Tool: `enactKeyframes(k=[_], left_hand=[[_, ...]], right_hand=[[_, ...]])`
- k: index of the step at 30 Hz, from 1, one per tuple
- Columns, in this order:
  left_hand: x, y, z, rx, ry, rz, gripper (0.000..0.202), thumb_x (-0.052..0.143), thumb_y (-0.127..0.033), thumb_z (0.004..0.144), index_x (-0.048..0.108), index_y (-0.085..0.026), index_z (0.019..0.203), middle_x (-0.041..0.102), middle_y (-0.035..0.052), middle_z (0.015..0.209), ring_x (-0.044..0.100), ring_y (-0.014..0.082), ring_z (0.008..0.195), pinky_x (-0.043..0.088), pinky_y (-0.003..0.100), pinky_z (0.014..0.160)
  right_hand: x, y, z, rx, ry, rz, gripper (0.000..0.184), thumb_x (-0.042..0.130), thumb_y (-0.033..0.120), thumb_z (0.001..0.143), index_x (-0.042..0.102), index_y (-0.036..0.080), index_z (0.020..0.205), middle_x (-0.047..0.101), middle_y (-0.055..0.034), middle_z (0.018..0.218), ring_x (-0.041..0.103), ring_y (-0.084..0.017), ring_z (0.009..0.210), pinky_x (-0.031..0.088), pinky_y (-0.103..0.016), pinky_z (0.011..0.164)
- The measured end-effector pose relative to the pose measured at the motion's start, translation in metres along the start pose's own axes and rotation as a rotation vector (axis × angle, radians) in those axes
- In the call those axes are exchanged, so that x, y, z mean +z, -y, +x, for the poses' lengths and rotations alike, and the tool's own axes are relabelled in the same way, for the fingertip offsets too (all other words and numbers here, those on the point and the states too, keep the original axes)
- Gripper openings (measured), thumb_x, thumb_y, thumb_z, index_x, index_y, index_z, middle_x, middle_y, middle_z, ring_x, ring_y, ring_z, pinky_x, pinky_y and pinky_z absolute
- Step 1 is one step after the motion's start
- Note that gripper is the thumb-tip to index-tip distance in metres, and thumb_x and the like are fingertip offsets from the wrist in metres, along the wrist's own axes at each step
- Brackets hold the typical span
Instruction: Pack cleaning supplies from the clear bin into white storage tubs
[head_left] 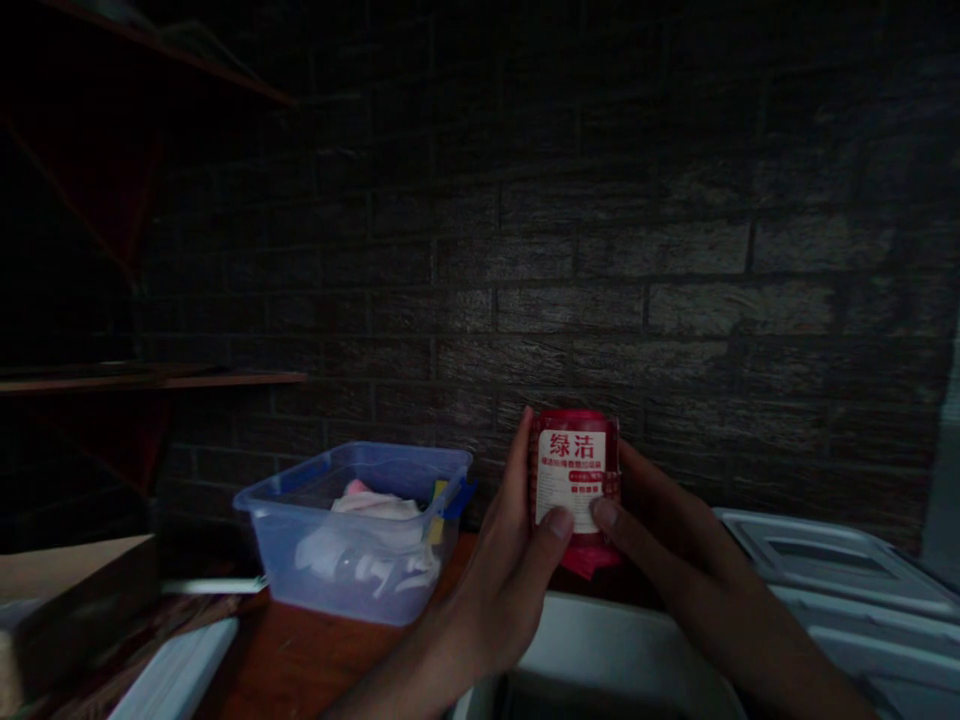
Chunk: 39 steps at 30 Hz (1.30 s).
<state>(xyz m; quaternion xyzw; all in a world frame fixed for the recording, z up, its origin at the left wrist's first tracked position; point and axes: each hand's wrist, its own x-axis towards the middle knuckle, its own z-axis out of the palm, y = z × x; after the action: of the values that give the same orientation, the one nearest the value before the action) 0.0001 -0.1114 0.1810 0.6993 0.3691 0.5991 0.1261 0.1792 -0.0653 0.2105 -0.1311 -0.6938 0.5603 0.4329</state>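
Note:
A red roll of garbage bags [574, 495] with a white label in Chinese characters is held upright in front of me, its label facing me. My left hand [517, 570] grips its left side, the thumb pressed on the label's lower edge. From the right, my right hand [675, 550] closes round the other side, its thumb also on the label. Most of my fingers are hidden behind the roll. A loose red end hangs from the bottom. Beneath both hands stands an open white container [607, 622], its dark inside only partly in view.
To the left, a clear bluish plastic bin [352, 590] holds cloths and a white bottle on the brown wooden surface [300, 655]. Grey-white lids [832, 555] lie at the right. A cardboard box [82, 610] is far left, below a wall shelf [150, 382]. Behind is a dark brick wall.

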Motion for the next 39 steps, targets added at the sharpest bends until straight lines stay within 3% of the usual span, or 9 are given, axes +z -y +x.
enactKeyframes(k=[6, 11, 25, 39], left_hand=[[0.0, 0.001, -0.001, -0.014, -0.009, 0.084, 0.071, 0.043, -0.039, 0.107, 0.002, -0.037, 0.164, 0.006, -0.0071, 0.174, 0.006, 0.0193, 0.16, 0.011, 0.036, 0.131], [0.0, 0.0, -0.001, -0.016, -0.001, 0.106, 0.072, 0.043, -0.041, 0.107, 0.001, -0.036, 0.165, 0.005, -0.0051, 0.174, 0.005, 0.022, 0.16, 0.011, 0.04, 0.131], [-0.006, -0.006, 0.0, -0.022, 0.031, 0.186, 0.075, 0.044, -0.041, 0.106, -0.002, -0.036, 0.164, 0.005, -0.0039, 0.174, 0.007, 0.0232, 0.16, 0.011, 0.042, 0.132], [-0.013, -0.01, 0.001, -0.016, 0.058, 0.245, 0.075, 0.044, -0.04, 0.106, -0.003, -0.037, 0.164, 0.008, -0.0026, 0.174, 0.011, 0.0256, 0.159, 0.014, 0.045, 0.131]], right_hand=[[-0.008, -0.013, 0.002, -0.058, 0.002, -0.056, 0.059, 0.066, 0.042, 0.097, 0.046, 0.038, 0.153, 0.053, -0.0024, 0.155, 0.051, -0.029, 0.141, 0.047, -0.048, 0.115], [-0.009, -0.012, 0.004, -0.104, 0.02, -0.117, 0.059, 0.065, 0.041, 0.099, 0.044, 0.038, 0.154, 0.05, -0.0011, 0.157, 0.051, -0.027, 0.14, 0.041, -0.046, 0.12], [-0.008, -0.013, 0.002, -0.084, 0.008, -0.106, 0.057, 0.065, 0.041, 0.098, 0.047, 0.039, 0.152, 0.056, -0.0008, 0.152, 0.054, -0.028, 0.139, 0.048, -0.045, 0.114], [-0.008, -0.011, 0.003, -0.106, 0.028, -0.083, 0.058, 0.064, 0.038, 0.1, 0.044, 0.039, 0.154, 0.054, -0.0005, 0.154, 0.055, -0.025, 0.137, 0.043, -0.044, 0.118]])
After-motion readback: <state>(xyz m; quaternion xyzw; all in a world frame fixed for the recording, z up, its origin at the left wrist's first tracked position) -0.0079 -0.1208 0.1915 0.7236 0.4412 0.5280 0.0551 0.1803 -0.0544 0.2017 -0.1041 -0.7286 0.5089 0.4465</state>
